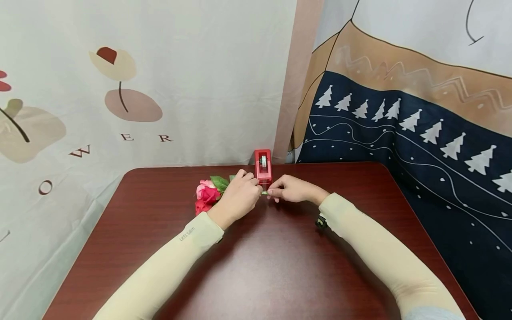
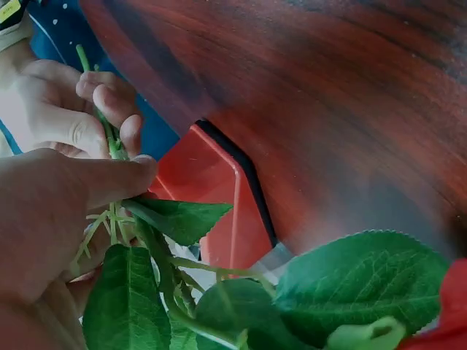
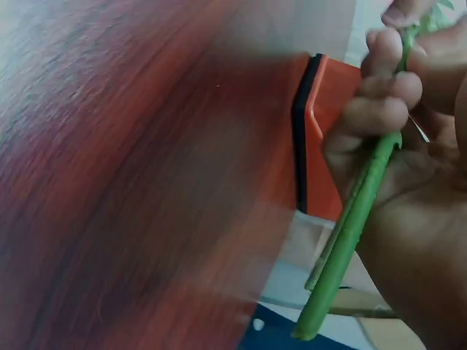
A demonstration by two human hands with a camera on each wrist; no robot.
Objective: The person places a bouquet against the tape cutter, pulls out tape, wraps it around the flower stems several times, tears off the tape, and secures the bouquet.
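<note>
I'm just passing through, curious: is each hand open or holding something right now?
Left hand: closed, pinching the green flower stems.
Right hand: closed, gripping the same stems nearer their ends.

Red bloom [image 2: 454,310] cropped by left-wrist view's edge, tape dispenser [image 2: 208,164] partly behind leaves [image 2: 357,284]; green stems [image 3: 339,255] partly hidden in right hand [image 3: 419,182]; tabletop [image 3: 131,204] blurred in right-wrist view.

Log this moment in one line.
Left hand: pinches stems; right hand: grips stems nearer ends; flowers: left of left hand; red tape dispenser: on table.
</note>
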